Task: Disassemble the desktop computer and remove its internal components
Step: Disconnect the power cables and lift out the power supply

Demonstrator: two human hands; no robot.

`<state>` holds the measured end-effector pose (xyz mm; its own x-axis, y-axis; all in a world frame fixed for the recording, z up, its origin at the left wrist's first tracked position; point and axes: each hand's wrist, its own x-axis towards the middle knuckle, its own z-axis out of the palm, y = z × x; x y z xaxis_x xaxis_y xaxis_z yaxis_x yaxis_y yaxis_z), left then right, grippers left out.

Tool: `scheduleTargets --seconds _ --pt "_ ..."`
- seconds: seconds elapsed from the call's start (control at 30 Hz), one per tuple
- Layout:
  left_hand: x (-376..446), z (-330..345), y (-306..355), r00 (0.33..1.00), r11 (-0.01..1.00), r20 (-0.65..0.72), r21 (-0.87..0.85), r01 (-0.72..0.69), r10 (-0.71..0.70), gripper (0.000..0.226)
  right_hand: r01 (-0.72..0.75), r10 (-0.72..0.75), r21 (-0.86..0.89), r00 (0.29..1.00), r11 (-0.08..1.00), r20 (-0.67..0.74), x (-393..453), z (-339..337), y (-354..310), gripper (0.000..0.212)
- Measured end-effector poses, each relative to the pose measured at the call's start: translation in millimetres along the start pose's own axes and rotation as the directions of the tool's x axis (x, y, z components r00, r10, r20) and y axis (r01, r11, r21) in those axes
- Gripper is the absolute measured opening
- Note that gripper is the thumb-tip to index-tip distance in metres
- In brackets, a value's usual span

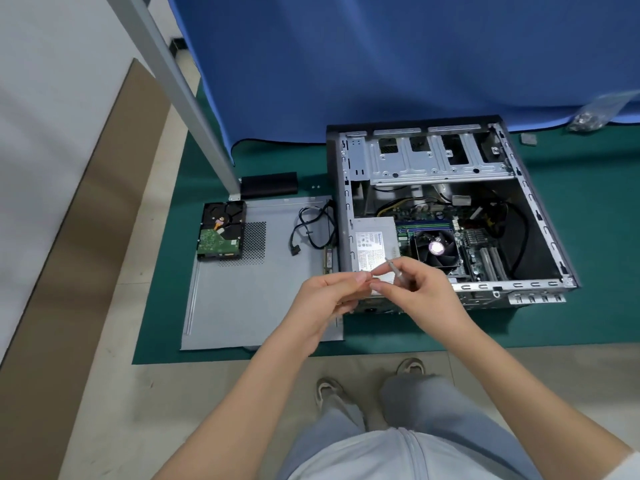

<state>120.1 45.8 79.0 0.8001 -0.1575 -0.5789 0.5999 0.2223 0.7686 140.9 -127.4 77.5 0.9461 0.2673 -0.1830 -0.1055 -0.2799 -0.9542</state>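
The opened computer case (540, 216) lies on its side on a green mat, showing the power supply (375, 245), the CPU fan (435, 249) and the motherboard (481, 251). My right hand (420, 294) grips a slim metal screwdriver (398, 270) above the case's near edge, tip pointing up-left. My left hand (329, 299) is curled right beside it, its fingertips meeting the right hand's fingers; whatever is pinched between them is too small to tell. A removed hard drive (220, 232) lies on the grey side panel (256, 289) to the left.
Black cables (313, 228) and a memory stick (329, 259) lie on the panel next to the case. A grey table leg (180, 88) and a blue cloth (398, 64) stand behind. A bag of screws (588, 119) lies at the far right. My feet are near the mat edge (242, 358).
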Motion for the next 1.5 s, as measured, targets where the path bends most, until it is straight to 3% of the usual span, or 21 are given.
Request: scheduleTargets --seconds 0.27,0.43,0.6,0.73,0.83,0.93,1.0,1.07,1.17,1.3,1.5 --pt "13 -8 23 0.998 0.997 0.059 0.074 0.023 -0.028 0.013 0.120 -0.115 -0.211 0.993 0.970 0.035 23 -5 -18 0.017" --pt "35 -7 51 0.986 0.969 0.139 0.242 0.052 -0.087 0.017 0.185 -0.151 -0.323 0.980 0.928 0.127 60 -27 -21 0.011" --pt "70 -5 82 0.998 0.946 -0.039 0.318 0.066 -0.056 0.015 0.249 -0.196 -0.343 0.963 0.906 0.184 103 -44 -26 0.018" --pt "104 -8 104 0.995 0.929 -0.096 0.367 0.054 -0.020 0.003 0.259 -0.181 -0.364 0.955 0.895 0.234 148 -51 -27 0.007" --pt "136 -22 119 0.988 0.911 -0.144 0.413 0.007 0.057 0.007 0.263 -0.178 -0.466 0.959 0.845 0.220 185 -52 -20 0.015" --pt "178 -52 123 0.908 0.872 -0.340 0.487 -0.052 0.244 0.010 0.230 -0.206 -0.596 0.973 0.770 0.109 222 -55 -9 0.019" --pt "207 -75 117 0.805 0.812 -0.482 0.584 0.002 0.345 0.008 0.187 -0.206 -0.636 0.977 0.748 0.045 244 -58 0 0.019" --pt "234 -95 106 0.750 0.657 -0.507 0.742 0.130 0.425 0.009 0.173 -0.205 -0.671 0.978 0.721 0.031 258 -60 10 0.020" --pt "266 -117 90 0.759 0.406 -0.448 0.875 0.265 0.471 0.013 0.199 -0.223 -0.730 0.973 0.654 0.066 264 -58 24 0.020" --pt "293 -127 79 0.761 0.198 -0.411 0.911 0.362 0.502 0.016 0.238 -0.289 -0.769 0.955 0.593 0.072 264 -55 33 0.015" --pt "308 -129 72 0.773 0.053 -0.346 0.924 0.378 0.531 0.019 0.261 -0.339 -0.768 0.939 0.585 0.061 264 -55 37 0.014"
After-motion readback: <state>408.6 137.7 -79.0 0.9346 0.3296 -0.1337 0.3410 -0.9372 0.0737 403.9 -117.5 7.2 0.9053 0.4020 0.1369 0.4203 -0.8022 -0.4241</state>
